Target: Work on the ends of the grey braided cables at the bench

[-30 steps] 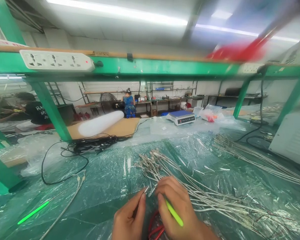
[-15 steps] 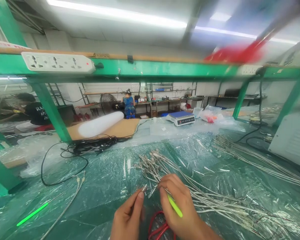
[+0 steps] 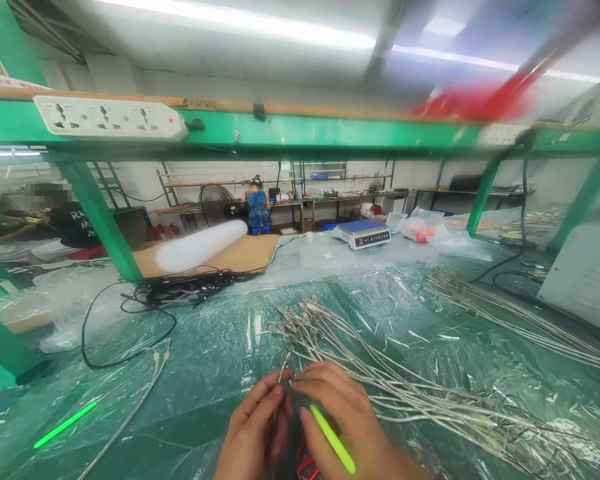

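Note:
My left hand (image 3: 254,430) and my right hand (image 3: 341,420) meet at the bottom middle, fingertips together over a thin silver cable end (image 3: 283,367) that sticks up between them. Both hands pinch closed on it. A bright green pen-like stick (image 3: 331,447) lies across my right hand's fingers. Red wire (image 3: 306,467) and a dark object show under the hands. A bundle of silver cables with metal tips (image 3: 360,363) fans out on the plastic-covered table just beyond my right hand.
A second cable bundle (image 3: 510,317) lies at the right. Black cords (image 3: 160,300), a green stick (image 3: 65,425), a scale (image 3: 363,235) and a white roll (image 3: 200,245) sit further off. A power strip (image 3: 110,119) hangs on the green frame. People work in the background.
My hands have come together and now touch at the fingertips; before, there was a gap between them. A dark object now shows beneath them, covering most of the red wire.

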The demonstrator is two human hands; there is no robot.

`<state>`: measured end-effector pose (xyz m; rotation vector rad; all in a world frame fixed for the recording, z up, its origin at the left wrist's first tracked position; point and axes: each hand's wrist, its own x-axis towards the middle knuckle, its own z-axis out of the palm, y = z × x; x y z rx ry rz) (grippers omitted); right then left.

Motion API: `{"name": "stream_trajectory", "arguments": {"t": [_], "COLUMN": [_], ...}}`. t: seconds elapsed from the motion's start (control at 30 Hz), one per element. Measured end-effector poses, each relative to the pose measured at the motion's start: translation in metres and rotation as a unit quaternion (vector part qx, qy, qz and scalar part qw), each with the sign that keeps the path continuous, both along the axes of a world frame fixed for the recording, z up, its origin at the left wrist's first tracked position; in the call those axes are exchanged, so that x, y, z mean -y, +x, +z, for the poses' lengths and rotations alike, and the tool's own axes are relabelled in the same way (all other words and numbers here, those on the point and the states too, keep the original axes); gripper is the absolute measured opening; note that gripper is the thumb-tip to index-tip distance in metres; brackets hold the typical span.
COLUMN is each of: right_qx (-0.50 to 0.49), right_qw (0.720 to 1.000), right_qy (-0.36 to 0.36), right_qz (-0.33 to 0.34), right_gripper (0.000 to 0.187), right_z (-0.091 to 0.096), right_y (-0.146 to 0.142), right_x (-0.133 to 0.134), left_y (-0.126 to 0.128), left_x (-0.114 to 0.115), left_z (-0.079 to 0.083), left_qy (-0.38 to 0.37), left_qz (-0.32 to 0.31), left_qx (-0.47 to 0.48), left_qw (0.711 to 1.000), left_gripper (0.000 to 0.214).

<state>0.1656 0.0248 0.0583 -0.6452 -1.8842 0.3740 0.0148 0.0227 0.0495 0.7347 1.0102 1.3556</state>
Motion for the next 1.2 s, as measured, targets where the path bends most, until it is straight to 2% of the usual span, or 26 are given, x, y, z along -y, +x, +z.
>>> {"name": "stream_trajectory", "arguments": {"t": [0.3, 0.63, 0.97, 1.2], "right_qx": [0.007, -0.017, -0.003, -0.011], "right_qw": [1.000, 0.999, 1.000, 1.000], "right_qy": [-0.004, 0.021, -0.002, 0.012], "right_qz": [0.028, 0.027, 0.026, 0.017], "right_gripper": [0.041, 0.038, 0.034, 0.034], "right_z": [-0.0020, -0.0030, 0.0030, -0.0011], "right_y": [0.0000, -0.0011, -0.0010, -0.0006], "right_x": [-0.0017, -0.0034, -0.0014, -0.0043], "left_y": [0.0013, 0.0046, 0.0052, 0.0038], "left_x": [0.0072, 0.0039, 0.0077, 0.0079], "left_z": [0.0027, 0.0057, 0.0085, 0.0084], "left_qy": [-0.013, -0.025, -0.062, -0.083], "left_qz": [0.016, 0.020, 0.058, 0.068], "left_qx": [0.020, 0.030, 0.031, 0.030], "left_qw": [1.000, 0.999, 0.996, 0.994], "left_gripper": [0.016, 0.015, 0.014, 0.018]}}
